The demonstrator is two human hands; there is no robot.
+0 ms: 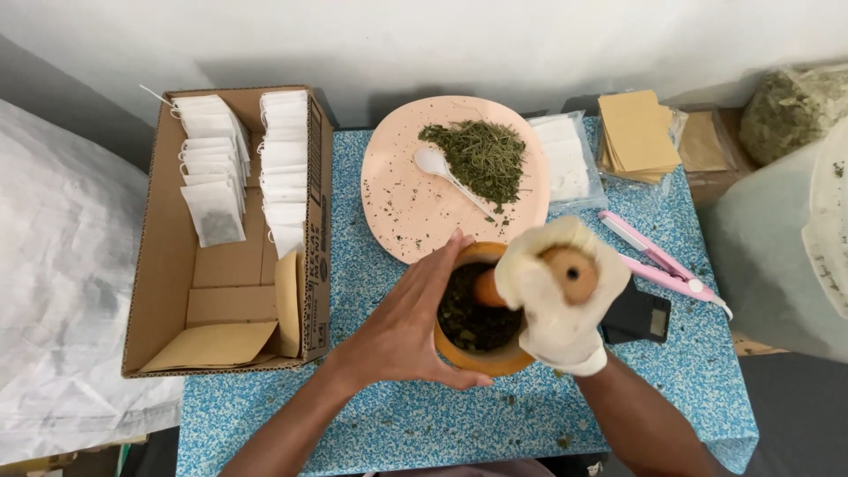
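The single head-worn camera looked steeply down from close above the near edge of the blue speckled table [415, 424], facing the wall.

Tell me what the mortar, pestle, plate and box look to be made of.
Mortar: likely wood, smooth orange-brown, thick rounded rim. Pestle: wood too, with ring-like grain on its round end; the right hand grips it in a cream cloth glove. Plate: matte pale pink, plastic or ceramic, unclear which. Box: brown corrugated cardboard, with folded flaps.

Brown carton [168, 265] (white sachets [212, 168] inside) left
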